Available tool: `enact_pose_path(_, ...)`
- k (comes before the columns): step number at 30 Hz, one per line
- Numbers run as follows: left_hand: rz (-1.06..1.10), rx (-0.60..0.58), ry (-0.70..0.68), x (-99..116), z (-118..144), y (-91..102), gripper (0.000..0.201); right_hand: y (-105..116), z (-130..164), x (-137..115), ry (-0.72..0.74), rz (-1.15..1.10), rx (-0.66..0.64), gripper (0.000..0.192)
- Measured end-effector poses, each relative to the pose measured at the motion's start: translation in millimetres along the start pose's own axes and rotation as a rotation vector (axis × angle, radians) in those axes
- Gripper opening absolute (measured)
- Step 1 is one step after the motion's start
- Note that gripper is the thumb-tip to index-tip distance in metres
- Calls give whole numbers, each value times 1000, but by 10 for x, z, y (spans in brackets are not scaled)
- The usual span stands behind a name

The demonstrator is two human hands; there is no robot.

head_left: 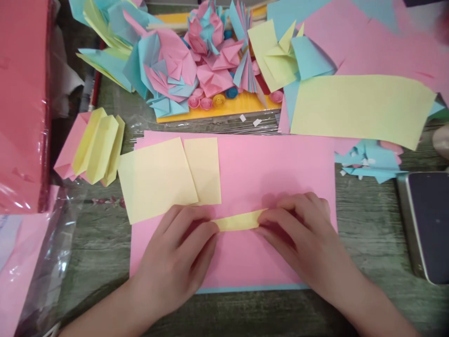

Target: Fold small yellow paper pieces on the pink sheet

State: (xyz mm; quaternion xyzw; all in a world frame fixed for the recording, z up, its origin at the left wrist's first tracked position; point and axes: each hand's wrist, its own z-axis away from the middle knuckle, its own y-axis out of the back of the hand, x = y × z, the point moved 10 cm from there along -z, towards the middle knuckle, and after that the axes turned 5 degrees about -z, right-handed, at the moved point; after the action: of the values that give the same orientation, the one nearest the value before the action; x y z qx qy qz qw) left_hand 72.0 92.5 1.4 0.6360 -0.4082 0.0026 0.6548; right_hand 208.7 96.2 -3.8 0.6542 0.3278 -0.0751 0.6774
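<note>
A narrow folded strip of yellow paper (pixel 239 221) stretches between my two hands, tilted slightly up to the right. My left hand (pixel 180 250) pinches its left end, and my right hand (pixel 303 238) pinches the other end. Both ends are hidden under the fingers. Beneath them lies a stack of pink paper sheets (pixel 273 173), with a blue edge showing at the front. Two pale yellow paper pieces, a larger one (pixel 157 180) and a smaller one (pixel 205 171), rest on the stack's upper left, just beyond my left hand.
Pleated yellow paper (pixel 94 147) sits at the left, near a red plastic-wrapped pack (pixel 23 103). Pink and blue folded paper flowers (pixel 171 65) crowd the back. A yellow sheet (pixel 358 107) and blue paper scraps (pixel 375 159) lie at right, above a phone (pixel 430 224).
</note>
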Motion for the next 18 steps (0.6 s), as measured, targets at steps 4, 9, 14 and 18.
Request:
enact_pose_path(4,12,-4,14,-13,4,-1,15,8,1,16,-12,-5,1,7)
enact_pose_path(9,36,-9,16,-10,-7,2,16,33,3,11,7,40,28,7)
enact_pose_path(14,73,-47,-11,11,-1,-21,19,66,9,3,12,79,43,8)
enact_pose_path(18,79,-65,-19,28,-1,-34,20,76,1,-35,31,88,33,6)
